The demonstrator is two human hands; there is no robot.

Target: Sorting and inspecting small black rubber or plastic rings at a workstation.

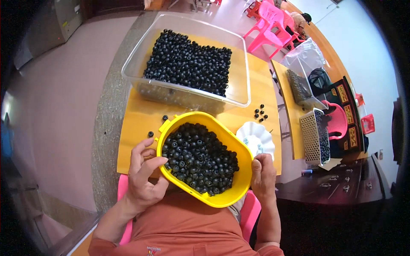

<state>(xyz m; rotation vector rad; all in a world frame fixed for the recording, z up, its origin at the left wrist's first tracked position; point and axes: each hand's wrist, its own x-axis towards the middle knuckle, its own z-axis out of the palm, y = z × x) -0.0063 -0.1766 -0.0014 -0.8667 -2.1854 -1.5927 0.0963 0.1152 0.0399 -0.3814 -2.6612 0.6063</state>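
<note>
Both my hands hold a yellow plastic basin (242, 179) over the table's near edge, above my lap. Many small black round pieces, some showing a hole, lie in a heap (194, 158) inside it. At its left end, my left hand (147, 173) has the thumb over the rim and the other fingers bent by the outer wall. My right hand (263, 175) grips the right end of the rim, thumb upward. Beyond the basin, a big clear plastic bin (241, 85) holds a spread of the same black pieces (188, 64).
On the wooden table (256, 115), a white fluted dish (261, 135) sits right of the basin. Several loose black pieces (262, 112) lie above it, others at the left. A side table at right bears another clear bin (305, 96) and a white perforated basket (311, 138). Pink chairs (269, 25) stand behind.
</note>
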